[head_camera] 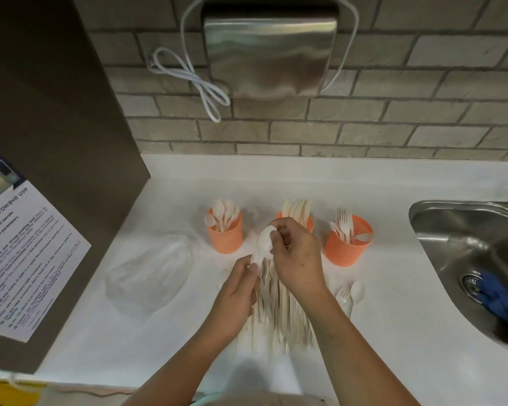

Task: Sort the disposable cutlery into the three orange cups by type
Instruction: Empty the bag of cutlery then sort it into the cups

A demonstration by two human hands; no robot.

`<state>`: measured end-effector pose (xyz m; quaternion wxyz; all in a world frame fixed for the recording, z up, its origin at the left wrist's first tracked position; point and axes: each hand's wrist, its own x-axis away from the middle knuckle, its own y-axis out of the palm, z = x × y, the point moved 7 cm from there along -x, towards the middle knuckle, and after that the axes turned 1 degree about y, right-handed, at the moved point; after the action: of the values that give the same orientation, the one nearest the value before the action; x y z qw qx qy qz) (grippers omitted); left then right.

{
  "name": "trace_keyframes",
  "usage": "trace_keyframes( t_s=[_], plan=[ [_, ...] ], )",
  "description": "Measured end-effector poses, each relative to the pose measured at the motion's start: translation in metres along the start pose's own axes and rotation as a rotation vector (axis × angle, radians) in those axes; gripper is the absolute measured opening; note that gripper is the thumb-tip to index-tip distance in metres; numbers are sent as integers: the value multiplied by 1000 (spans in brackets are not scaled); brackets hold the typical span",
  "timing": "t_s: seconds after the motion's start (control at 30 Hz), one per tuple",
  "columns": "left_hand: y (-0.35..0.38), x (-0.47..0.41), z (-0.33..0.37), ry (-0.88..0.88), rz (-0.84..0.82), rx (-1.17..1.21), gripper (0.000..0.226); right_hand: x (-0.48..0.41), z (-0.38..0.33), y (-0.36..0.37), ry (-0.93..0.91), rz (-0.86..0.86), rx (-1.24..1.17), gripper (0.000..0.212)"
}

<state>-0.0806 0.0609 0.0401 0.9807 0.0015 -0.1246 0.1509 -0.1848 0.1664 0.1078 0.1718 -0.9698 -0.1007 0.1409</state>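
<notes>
Three orange cups stand in a row on the white counter: the left cup (pixel 225 236) holds spoons, the middle cup (pixel 309 222) holds knives and is partly hidden by my right hand, the right cup (pixel 348 246) holds forks. A pile of pale cutlery (pixel 279 315) lies in front of them. My left hand (pixel 237 291) grips a bundle from that pile. My right hand (pixel 298 254) pinches the bowl of a white spoon (pixel 264 244) at the bundle's top.
A crumpled clear plastic bag (pixel 156 271) lies left of the pile. A loose fork and spoon (pixel 351 294) lie to the right. A steel sink (pixel 475 259) with blue and red items sits at the right. A brown panel with a notice (pixel 21 259) bounds the left.
</notes>
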Motion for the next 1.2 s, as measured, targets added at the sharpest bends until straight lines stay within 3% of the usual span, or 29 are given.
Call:
trace_keyframes(
  t_s=[0.17, 0.3, 0.67, 0.8, 1.03, 1.2],
  plan=[
    [-20, -6, -2, -69, 35, 129, 26, -7, -1, 4, 99, -13, -79, 19],
    [-34, -12, -1, -13, 49, 103, 17, -10, 6, 21, 248, -157, -222, 14],
    [-59, -26, 2, 68, 70, 81, 14, -26, 7, 56, 308, -288, -307, 8],
    [-68, -32, -10, 0, 111, 114, 21, -45, -1, 56, 244, -222, -192, 6],
    [-96, -43, -29, -76, 356, 223, 23, -84, -45, 38, -84, 157, -76, 9],
    [-112, -50, -16, 21, 444, 60, 4, -100, -38, 76, -169, 50, 22, 11]
  ],
)
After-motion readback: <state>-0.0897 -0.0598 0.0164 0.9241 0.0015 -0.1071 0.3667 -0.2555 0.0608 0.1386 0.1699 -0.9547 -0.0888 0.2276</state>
